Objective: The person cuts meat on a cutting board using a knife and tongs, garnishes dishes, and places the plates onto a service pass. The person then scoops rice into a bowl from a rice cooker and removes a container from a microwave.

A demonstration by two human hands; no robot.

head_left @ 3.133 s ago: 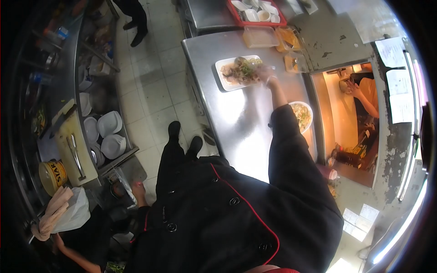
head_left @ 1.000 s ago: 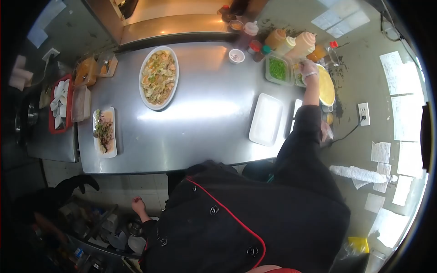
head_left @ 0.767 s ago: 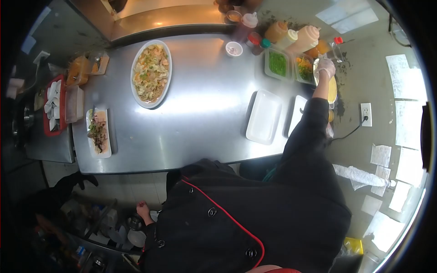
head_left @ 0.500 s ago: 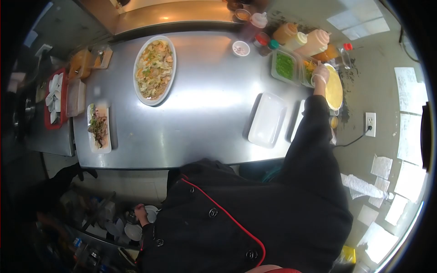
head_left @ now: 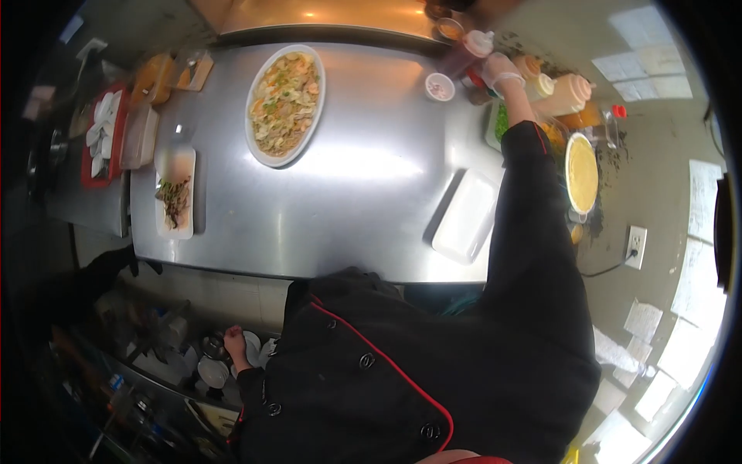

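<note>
My right hand [head_left: 504, 73] is stretched to the back right of the steel table, its fingers curled over a small shaker [head_left: 479, 95]. The shaker's green lid is hidden under the hand. Just left of it are a red-capped jar [head_left: 471, 78] and a small white cup [head_left: 440, 87] of pale bits. A tub of chopped greens [head_left: 501, 122] is partly behind my sleeve. Low at my side, my left hand [head_left: 234, 340] is closed, with nothing visible in it, beside stacked white bowls [head_left: 212, 373].
An oval plate of noodles and vegetables [head_left: 286, 104] stands at the back. A rectangular plate with meat and greens [head_left: 175, 193] lies at left, a white rectangular plate [head_left: 466, 215] at right. Squeeze bottles [head_left: 568, 93] and a yellow-filled container [head_left: 581, 172] line the wall.
My right hand has moved from the tub of orange and yellow shreds up and left to the shaker. The view has shifted slightly, and my left hand appears a little higher.
</note>
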